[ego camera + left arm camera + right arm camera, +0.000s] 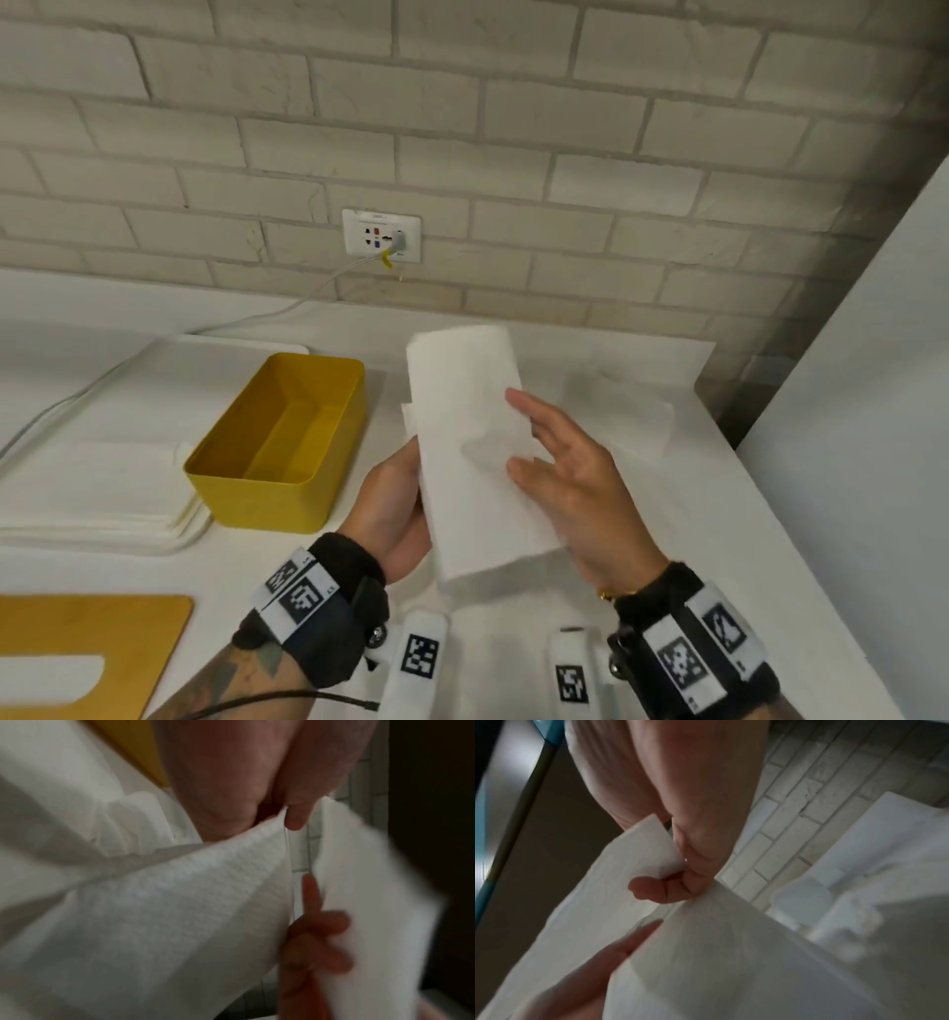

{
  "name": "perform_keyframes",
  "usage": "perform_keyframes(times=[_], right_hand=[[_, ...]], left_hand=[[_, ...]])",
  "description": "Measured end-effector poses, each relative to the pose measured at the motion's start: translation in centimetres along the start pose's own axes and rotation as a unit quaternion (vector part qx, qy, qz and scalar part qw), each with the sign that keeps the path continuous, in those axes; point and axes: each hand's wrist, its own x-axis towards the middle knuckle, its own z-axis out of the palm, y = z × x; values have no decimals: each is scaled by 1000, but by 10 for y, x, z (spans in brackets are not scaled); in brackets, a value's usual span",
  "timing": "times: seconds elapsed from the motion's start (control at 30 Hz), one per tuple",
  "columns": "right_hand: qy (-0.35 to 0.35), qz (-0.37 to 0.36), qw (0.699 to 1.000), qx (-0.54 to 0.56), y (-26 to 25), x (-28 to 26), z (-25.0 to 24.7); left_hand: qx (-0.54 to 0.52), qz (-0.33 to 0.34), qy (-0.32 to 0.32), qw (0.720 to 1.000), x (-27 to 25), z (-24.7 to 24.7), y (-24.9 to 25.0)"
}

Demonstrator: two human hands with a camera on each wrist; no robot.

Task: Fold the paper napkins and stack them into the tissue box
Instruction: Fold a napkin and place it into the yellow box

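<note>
The left hand point(395, 506) and right hand point(575, 473) are both grasping the folded napkin point(472, 452), just right of the yellow tissue box point(277, 442).

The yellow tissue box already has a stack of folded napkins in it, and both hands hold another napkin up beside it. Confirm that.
Not quite. The yellow tissue box is empty: the head view shows its bare floor. The rest holds: the left hand and right hand hold a napkin up beside it.
</note>
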Motion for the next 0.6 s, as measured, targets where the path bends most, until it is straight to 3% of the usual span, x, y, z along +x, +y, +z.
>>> perform_keyframes(times=[0.13,0.4,0.6], right_hand=[[-13,60,998,21,23,-19,6],[-38,66,997,-19,24,-23,9],[-42,61,996,-49,28,-18,9]], left_hand=[[-30,-19,-3,999,3,-14,1],[-54,-31,-2,998,7,-25,0],[-12,-18,-11,1000,5,-24,3]])
